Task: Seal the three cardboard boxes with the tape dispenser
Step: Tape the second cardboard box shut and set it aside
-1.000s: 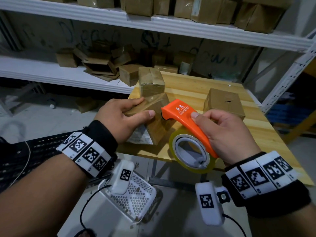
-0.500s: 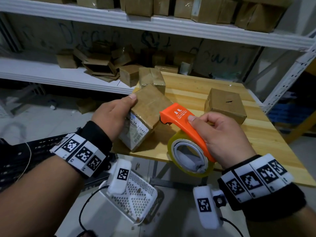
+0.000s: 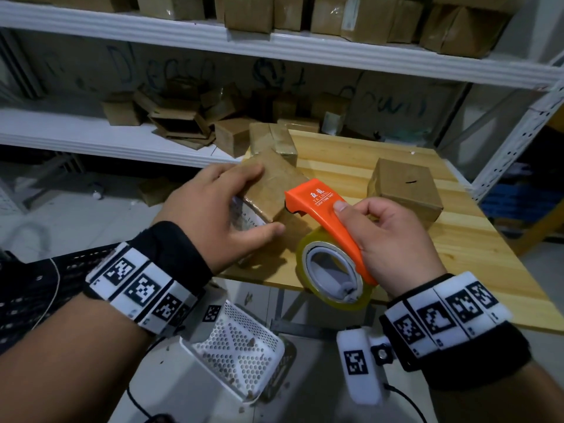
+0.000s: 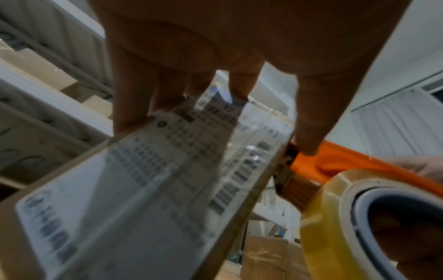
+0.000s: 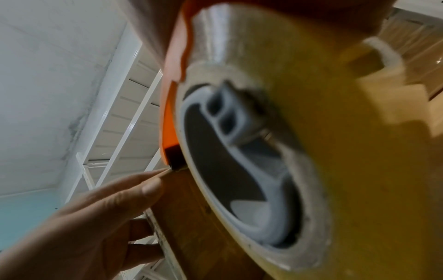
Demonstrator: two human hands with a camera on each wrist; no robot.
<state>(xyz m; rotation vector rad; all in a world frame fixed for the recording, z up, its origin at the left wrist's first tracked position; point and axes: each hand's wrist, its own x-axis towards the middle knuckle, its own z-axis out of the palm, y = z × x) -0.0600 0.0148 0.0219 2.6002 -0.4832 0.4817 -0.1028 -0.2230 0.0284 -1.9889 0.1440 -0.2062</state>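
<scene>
- Head view: dim, cool, even light; no visible lamp. Focus is sharp on both wrists.
- The shelving (image 3: 274,41) bends at the left and right edges: wide-angle distortion.
- The far boxes under the shelf sit in deep shadow.
- The wooden table (image 3: 457,239) shows soft shadows only.
- Left wrist view: printed label (image 4: 155,180) smeared by motion blur; glare streaks on its film.
- Right wrist view: the near tape roll (image 5: 335,151) is blurred and fills the right half.

Both hands (image 3: 213,215) (image 3: 393,236) curled, gripping.
</scene>
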